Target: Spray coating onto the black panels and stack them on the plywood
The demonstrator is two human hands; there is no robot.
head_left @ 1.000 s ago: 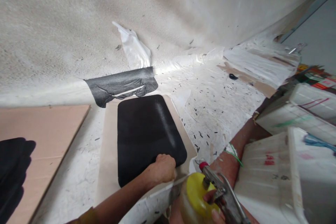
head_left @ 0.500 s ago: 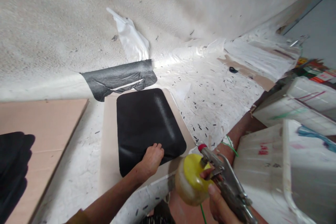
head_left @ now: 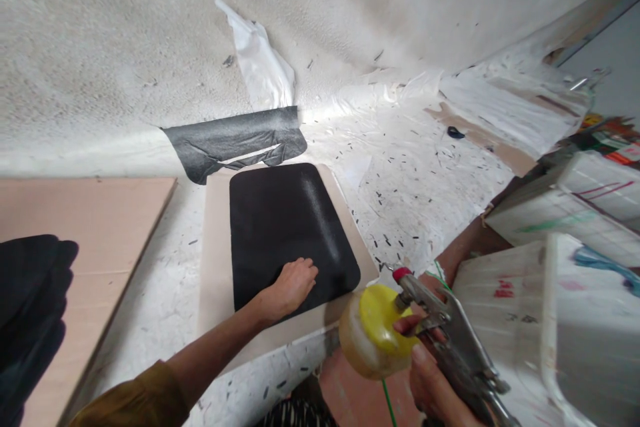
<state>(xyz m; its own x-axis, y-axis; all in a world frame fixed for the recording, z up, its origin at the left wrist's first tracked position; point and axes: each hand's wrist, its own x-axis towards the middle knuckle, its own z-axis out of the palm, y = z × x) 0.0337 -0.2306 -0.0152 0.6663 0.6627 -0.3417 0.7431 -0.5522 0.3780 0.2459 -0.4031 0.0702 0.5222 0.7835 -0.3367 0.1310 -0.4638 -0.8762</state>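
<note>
A black sheet [head_left: 280,213] with rounded corners lies flat on a beige board [head_left: 215,240], a pale powdery streak along its right side. Over the sheet's lower part is my left hand [head_left: 295,285], its fingers curled together and touching or just above the surface; anything under the fingertips is hidden. My right hand [head_left: 433,373] grips a metal spray gun [head_left: 450,327], its red-collared nozzle pointing left near the board's lower right corner. Under the gun hangs a cup with a yellow lid [head_left: 383,320] and cloudy tan contents.
At left, several dark sheets [head_left: 30,307] lie stacked on a cardboard panel [head_left: 125,213]. A grey-black torn piece [head_left: 235,137] leans against the covered wall behind the board. White plastic bins [head_left: 500,293] stand at right. Dark scraps dot the white-covered surface [head_left: 400,160].
My left hand has shifted slightly up and right over the sheet, whose crease near the lower edge has flattened. The spray gun appears a little farther right, along with the whole view.
</note>
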